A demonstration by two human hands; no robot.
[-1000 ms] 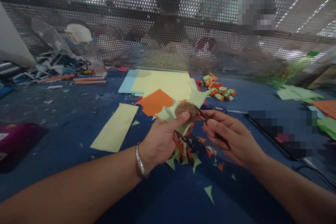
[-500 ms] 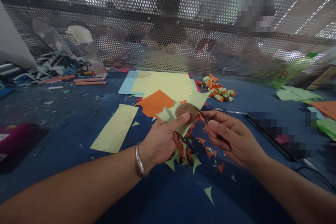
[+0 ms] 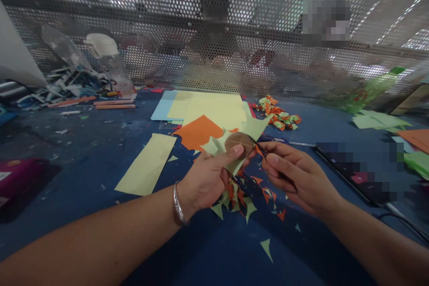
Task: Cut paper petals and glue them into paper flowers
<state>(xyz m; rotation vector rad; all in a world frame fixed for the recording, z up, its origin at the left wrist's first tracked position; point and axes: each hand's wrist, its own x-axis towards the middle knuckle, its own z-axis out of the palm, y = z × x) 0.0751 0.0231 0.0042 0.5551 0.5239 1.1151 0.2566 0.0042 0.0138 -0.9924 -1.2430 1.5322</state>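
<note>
My left hand [image 3: 214, 172] pinches a pale green paper sheet [image 3: 256, 126], the thumb pressing a round brown disc [image 3: 236, 140] flat against it. The sheet's left side has curved, jagged cut edges. In my right hand [image 3: 295, 172] is a pair of dark scissors [image 3: 260, 147], its blades at the disc's right edge, on the paper. The handles are mostly hidden by my fingers. Beneath my hands lie orange and green paper offcuts [image 3: 250, 208]. An orange sheet [image 3: 197, 132] with scalloped edges rests just beyond my left hand.
A pale yellow-green strip [image 3: 147, 165] lies at left, and stacked yellow and blue sheets [image 3: 209, 105] lie behind. Curled orange-green pieces [image 3: 281, 116] sit at back right. A phone [image 3: 355, 174] with a cable is at right, a bottle [image 3: 115, 67] at back left. A perforated screen [image 3: 161, 22] stands behind.
The paper, disc and scissors have shifted very slightly to the right. Both hands keep their hold.
</note>
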